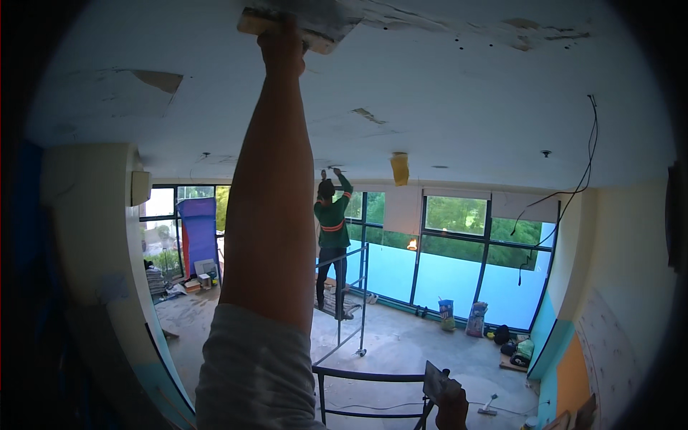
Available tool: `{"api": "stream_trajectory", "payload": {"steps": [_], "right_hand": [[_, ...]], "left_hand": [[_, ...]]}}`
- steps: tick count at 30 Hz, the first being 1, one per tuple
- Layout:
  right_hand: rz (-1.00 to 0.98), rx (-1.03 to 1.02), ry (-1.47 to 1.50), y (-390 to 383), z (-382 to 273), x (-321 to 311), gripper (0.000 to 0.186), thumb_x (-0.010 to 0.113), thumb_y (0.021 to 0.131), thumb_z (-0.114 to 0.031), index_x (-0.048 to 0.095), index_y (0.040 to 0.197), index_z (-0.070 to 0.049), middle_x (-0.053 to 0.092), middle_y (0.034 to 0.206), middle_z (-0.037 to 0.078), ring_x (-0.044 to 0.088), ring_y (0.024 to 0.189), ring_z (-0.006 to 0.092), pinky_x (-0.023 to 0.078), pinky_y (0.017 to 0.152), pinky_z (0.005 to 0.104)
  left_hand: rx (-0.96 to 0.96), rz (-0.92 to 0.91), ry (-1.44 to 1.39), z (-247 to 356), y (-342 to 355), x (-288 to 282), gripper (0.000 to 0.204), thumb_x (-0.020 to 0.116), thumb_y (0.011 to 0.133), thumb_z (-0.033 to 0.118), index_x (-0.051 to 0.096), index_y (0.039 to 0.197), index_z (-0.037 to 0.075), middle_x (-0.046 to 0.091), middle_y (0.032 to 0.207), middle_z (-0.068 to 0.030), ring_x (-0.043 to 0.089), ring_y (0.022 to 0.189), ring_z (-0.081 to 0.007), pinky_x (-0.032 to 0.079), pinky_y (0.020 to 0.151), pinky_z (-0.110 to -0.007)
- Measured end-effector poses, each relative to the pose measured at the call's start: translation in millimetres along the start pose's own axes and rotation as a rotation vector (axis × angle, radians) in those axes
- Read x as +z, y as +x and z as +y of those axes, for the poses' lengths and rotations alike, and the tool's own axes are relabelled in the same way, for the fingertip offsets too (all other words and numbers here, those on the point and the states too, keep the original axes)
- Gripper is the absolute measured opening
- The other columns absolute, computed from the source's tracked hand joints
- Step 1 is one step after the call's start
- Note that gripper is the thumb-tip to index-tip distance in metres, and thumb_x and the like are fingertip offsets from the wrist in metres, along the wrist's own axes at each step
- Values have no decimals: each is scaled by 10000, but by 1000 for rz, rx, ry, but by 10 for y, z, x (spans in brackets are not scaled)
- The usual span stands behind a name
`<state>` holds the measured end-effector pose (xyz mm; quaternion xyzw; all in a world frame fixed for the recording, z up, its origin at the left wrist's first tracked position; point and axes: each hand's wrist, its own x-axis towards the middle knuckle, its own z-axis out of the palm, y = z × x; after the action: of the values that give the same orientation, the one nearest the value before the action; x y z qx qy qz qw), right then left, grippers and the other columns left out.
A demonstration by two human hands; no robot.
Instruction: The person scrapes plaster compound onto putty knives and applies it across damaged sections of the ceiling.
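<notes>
My left hand (282, 50), arm stretched straight up, is closed round a wide plastering trowel (319, 37) with a pale wooden back and a grey metal blade. Its blade is against or very close to the white ceiling (430, 79), beside a rough, peeling strip (401, 18). Low on the right, my right hand (451, 407) grips a putty knife (433, 381), its flat, squarish dark blade tilted upward. This hand is dark and partly cut off by the lower edge. A black metal rail (380, 373) runs just behind the putty knife.
A co-worker (331, 222) in a green top stands on a scaffold (364, 287), arms raised to the ceiling. Loose black wires (592, 143) hang at right; a yellow piece (400, 169) hangs farther back. Sacks (476, 319) stand by the windows. A long-handled tool (489, 406) lies on the floor.
</notes>
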<state>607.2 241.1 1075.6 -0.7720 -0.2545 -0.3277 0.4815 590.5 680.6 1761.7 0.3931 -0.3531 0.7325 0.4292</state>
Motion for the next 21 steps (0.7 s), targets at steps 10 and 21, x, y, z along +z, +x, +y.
{"api": "stream_trajectory", "payload": {"steps": [10,21], "right_hand": [[60,101,-95,-381,547,109,327,531,953,-249,523,1132,25,638,900,251,642,780,372,487,625,405],[53,203,-10,-456,251,123,419,530,950,-343,522,1160,20,637,910,256,624,781,421,478,648,471]], "left_hand": [[-187,-26,309,-166,76,-350,527,631,887,268,426,1311,32,509,1235,-139,552,1095,-259,561,815,-381],[494,175,875,635,-456,-429,500,650,873,311,480,1190,-36,551,1150,-238,580,1037,-396,490,877,-434]]}}
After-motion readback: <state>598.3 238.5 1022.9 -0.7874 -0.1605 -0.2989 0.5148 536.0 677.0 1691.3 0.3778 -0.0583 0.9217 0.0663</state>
